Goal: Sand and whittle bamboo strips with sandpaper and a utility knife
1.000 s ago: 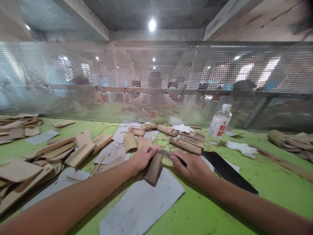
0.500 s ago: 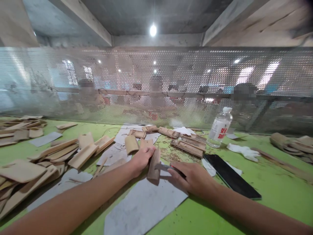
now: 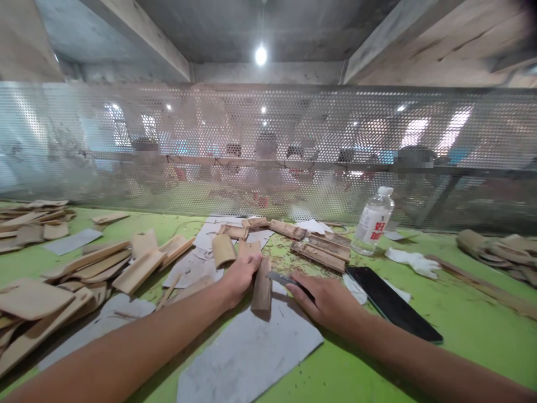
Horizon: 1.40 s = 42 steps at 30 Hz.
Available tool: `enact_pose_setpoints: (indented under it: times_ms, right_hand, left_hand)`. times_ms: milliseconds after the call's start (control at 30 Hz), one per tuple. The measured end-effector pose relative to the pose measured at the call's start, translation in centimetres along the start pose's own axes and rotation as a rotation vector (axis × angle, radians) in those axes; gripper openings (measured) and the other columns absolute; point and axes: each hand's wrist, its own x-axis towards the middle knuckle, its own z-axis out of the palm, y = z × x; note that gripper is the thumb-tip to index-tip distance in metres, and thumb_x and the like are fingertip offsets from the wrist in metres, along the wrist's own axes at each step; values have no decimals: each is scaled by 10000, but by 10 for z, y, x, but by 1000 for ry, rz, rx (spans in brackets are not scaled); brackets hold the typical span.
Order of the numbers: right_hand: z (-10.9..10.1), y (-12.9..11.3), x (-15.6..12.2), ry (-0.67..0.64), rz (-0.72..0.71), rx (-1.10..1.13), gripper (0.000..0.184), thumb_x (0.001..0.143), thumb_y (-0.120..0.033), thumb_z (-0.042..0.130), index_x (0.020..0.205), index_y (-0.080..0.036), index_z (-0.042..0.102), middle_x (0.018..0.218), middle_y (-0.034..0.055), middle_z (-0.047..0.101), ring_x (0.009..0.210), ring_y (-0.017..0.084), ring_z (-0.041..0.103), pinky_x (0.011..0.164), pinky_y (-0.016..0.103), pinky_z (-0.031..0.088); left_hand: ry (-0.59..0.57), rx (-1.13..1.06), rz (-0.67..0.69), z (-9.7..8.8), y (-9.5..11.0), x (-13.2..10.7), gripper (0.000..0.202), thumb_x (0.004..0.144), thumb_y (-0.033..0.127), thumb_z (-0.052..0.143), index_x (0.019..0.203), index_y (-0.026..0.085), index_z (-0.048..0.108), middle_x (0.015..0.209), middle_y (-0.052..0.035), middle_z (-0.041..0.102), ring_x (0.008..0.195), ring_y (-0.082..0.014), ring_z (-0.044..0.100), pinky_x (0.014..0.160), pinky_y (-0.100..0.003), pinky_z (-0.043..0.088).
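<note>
Hands hid part of their holdings: the left hand (image 3: 242, 275), closed at the far end of a brown strip (image 3: 262, 291), covered some of it, and the right hand (image 3: 325, 294), curled tightly round a knife (image 3: 282, 278), concealed much of the handle. Between both hands, the strip lay above a paper sheet (image 3: 251, 352); whether the blade touched it was unclear. Beneath them spread a green bench (image 3: 356, 369); beyond, a perforated screen (image 3: 201, 134) blurred seated figures.

Green table (image 3: 478, 352): pale wood pieces (image 3: 138, 270) heaped; paper sheets (image 3: 251, 352), black phone (image 3: 394, 303), clear bottle (image 3: 372, 225), scattered shavings (image 3: 286, 254).
</note>
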Motion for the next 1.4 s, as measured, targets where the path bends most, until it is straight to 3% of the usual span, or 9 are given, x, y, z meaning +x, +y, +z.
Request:
enact_pose_setpoints:
  times_ms: [167,300,400,600,733,900,1033,1167,1400]
  right_hand:
    - [-5,-14,-7,-116,-204,8,435,1087,-491,321,1024,-209,647,814,42,740,660,200,669,578,293,357]
    - [-7,-2,-4,42,-31,57,459,1098,-483,269,1034,-203,626,858,55,746,711,214,690,607,296,391]
    - [-7,9,1,86,60,12,461,1096,-494,263,1051,-202,617,884,72,753,760,250,710,619,311,398]
    - [-3,11,2,47,41,9,456,1085,-500,307,1111,-191,642,948,94,777,809,291,735,648,336,436]
    - [-2,11,-2,32,39,12,478,1084,-507,317,1136,-186,668,982,111,790,837,299,743,672,347,451]
    - [-5,9,-1,28,13,12,483,1089,-497,314,1159,-176,667,1026,129,793,849,292,746,676,347,450]
    - [-11,-5,-6,-62,-105,33,458,1095,-486,309,1087,-193,662,897,83,785,735,246,724,603,322,411]
    - [-14,-15,-11,-115,-276,13,465,1098,-509,307,1186,-194,637,861,65,767,709,236,708,596,325,411]
    - [-8,1,-2,50,15,19,503,1100,-511,263,1068,-175,635,878,89,760,740,269,724,619,336,423]
  left_hand:
    - [64,-52,9,-2,1,6,293,1020,357,636,1239,162,634,1228,-94,649,1023,-229,669,870,-421,581]
    - [24,-90,-10,1,5,2,256,1022,351,636,1183,153,652,1168,-82,669,969,-209,679,840,-396,586]
    - [-18,-118,-30,7,9,-6,200,1034,328,619,1054,135,670,1015,-52,694,863,-176,683,795,-353,580]
    - [-45,-170,-38,17,12,-14,232,1064,240,554,902,117,666,869,-47,693,772,-143,659,768,-283,556]
    - [-35,-186,-56,17,8,-13,181,1035,288,619,950,133,655,891,-13,670,740,-136,649,697,-289,563]
    - [-38,-203,-89,16,3,-15,186,1029,318,627,1033,136,662,970,-36,678,777,-146,661,696,-297,576]
    - [1,-209,-89,14,3,-13,212,1026,333,633,1118,145,658,1056,-56,679,845,-169,676,738,-328,591]
    - [32,-203,-86,10,4,-9,264,1023,349,635,1199,151,640,1134,-76,669,907,-191,681,773,-359,597]
    - [-4,-195,-100,14,8,-13,206,1028,341,625,1029,136,648,905,-14,653,693,-126,623,629,-268,547]
